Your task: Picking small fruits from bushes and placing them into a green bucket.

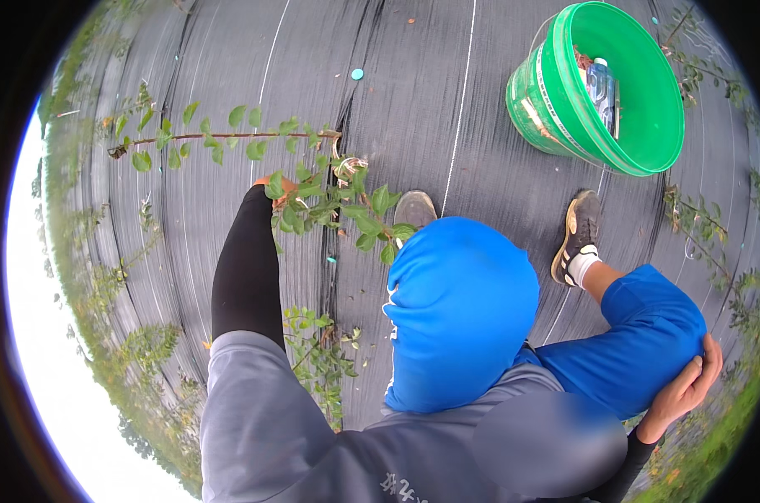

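Note:
My left hand [278,188], at the end of a black arm sleeve, reaches into the leafy branch [320,204] of a young plant. Leaves hide most of its fingers, so whether it grips a stem cannot be made out. Just beyond, pale strips of tie [350,165] are bunched at the plant's base. From there a bare reddish-brown stem [229,136] with small green leaves runs out low to the left. My right hand [685,386] rests on my right knee [675,327], in blue shorts, with nothing in it.
Black woven ground cover [405,119] spreads underfoot. A green plastic bucket [644,100] ahead at right holds a clear bottle [600,91] and reddish scraps. More young plants [320,352] grow in rows on both sides. A teal disc [357,74] lies ahead.

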Tool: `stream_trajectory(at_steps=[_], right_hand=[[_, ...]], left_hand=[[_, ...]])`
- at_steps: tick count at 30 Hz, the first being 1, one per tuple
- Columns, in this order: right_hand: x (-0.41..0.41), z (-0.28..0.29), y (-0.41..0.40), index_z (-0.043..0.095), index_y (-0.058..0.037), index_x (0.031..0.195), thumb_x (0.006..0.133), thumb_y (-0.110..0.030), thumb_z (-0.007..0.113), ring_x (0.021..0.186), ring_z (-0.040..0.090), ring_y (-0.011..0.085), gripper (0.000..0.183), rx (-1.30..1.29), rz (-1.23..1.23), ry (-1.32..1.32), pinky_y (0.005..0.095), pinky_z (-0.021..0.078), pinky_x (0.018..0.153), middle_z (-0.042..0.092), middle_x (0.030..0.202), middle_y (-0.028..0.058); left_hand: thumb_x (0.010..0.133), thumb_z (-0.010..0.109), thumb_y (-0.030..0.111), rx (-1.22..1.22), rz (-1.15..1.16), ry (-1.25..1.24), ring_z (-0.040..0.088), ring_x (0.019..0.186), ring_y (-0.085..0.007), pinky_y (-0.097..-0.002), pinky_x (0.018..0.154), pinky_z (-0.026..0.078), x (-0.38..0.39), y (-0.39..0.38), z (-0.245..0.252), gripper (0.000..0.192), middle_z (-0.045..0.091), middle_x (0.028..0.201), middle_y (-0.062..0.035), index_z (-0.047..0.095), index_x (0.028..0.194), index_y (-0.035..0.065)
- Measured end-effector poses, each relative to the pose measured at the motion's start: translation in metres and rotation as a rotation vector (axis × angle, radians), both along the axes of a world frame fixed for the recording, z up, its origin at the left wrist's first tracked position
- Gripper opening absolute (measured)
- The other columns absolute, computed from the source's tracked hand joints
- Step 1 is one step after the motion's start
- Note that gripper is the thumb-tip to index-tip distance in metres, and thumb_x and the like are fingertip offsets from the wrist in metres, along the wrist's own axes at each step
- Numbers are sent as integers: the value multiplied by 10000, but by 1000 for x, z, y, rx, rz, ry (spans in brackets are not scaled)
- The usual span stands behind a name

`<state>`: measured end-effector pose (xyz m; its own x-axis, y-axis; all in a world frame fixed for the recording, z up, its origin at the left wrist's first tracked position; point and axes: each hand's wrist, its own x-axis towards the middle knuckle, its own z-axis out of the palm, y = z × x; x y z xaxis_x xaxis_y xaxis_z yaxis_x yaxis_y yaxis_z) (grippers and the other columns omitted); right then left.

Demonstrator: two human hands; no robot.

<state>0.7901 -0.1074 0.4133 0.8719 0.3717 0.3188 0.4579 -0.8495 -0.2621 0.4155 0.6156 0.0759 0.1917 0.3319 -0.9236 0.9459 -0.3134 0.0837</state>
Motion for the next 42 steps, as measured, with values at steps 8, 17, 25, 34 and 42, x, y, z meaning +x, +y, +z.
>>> stream_trajectory(at_steps=[8,17,25,34,42], right_hand=[[0,0,3,630,57,1256,989,-40,416,1227,545,313,355,0,5,6,415,405,1067,588,1293,187],[1,0,9,635,52,1253,964,-17,423,1220,553,310,364,15,6,3,410,407,1069,605,1270,180],[-1,-2,21,635,45,1257,959,-27,453,1238,552,310,357,67,25,14,415,404,1079,610,1278,179],[-1,-3,15,645,29,1238,961,-72,478,1213,558,327,339,4,146,-22,434,415,1057,630,1253,174],[-5,-3,-1,657,30,1204,947,-67,485,1183,566,338,324,11,131,-72,444,421,1039,642,1208,176]], left_hand=[[824,733,400,134,-303,-1,616,539,-256,-407,488,449,-14,19,-60,365,676,675,-140,705,744,45],[980,603,389,693,-297,-522,663,763,-299,-405,669,500,-16,2,-38,330,685,853,-143,723,1007,83],[997,577,394,-271,1744,-1621,452,633,-129,-290,562,390,-48,-122,82,289,507,763,6,625,1005,108],[874,620,218,-772,2039,-1622,710,887,-263,-402,771,622,-39,-302,35,309,720,1046,-144,706,1091,15],[983,643,230,-208,2007,-1116,664,755,-171,-346,681,564,25,-271,-10,138,640,817,-18,632,967,94]])
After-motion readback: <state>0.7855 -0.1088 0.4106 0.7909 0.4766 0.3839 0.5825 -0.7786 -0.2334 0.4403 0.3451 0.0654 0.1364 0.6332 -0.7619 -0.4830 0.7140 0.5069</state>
